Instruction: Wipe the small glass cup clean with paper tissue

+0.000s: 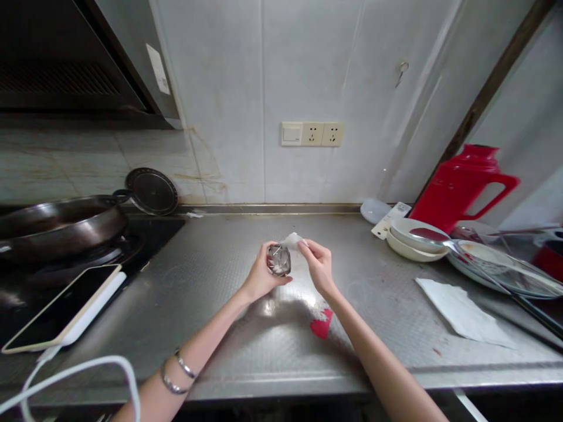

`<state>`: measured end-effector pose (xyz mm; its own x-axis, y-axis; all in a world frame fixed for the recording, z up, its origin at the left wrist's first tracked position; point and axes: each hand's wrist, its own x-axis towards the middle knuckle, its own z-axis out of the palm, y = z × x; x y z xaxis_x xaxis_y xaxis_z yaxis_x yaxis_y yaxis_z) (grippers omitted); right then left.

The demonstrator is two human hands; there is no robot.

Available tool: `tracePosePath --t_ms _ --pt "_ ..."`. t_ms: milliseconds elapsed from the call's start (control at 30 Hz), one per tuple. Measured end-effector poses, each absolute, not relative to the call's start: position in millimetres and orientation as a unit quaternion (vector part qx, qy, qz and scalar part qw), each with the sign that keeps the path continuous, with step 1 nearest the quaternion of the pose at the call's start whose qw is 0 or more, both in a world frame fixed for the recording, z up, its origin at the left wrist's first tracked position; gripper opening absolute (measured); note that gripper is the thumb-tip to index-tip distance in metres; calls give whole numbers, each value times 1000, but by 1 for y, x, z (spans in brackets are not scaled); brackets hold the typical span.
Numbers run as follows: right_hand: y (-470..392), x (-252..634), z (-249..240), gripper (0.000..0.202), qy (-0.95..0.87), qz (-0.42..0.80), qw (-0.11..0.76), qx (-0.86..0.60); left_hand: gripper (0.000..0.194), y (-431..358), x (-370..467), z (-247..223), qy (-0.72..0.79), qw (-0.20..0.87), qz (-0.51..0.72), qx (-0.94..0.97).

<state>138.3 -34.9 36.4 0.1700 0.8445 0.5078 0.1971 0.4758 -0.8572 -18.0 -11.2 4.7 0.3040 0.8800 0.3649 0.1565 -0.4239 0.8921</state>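
Above the middle of the steel counter, my left hand (pixel 266 272) is wrapped around a small glass cup (pixel 279 261). Its rounded mouth faces me, and greyish-white bits show in it, too small to make out. My right hand (pixel 317 264) pinches a thin white piece of tissue (pixel 291 239) between thumb and fingers, close to the cup's upper right edge. I cannot tell whether the tissue touches the cup. On the counter below my right hand lies a torn red scrap (pixel 322 324).
To the left are a pan (pixel 61 225) on the stove and a phone (pixel 61 308) with a white cable (pixel 83 366). A red thermos (pixel 457 187), stacked bowls (pixel 416 240), a plate with utensils (pixel 497 264) and a folded white napkin (pixel 461 310) stand or lie on the right.
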Motion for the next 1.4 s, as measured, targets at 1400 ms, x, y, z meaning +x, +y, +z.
tracePosePath --t_ms 1400 --pt "-33 133 35 24 -625 211 628 -412 82 -10 -16 4 382 416 439 699"
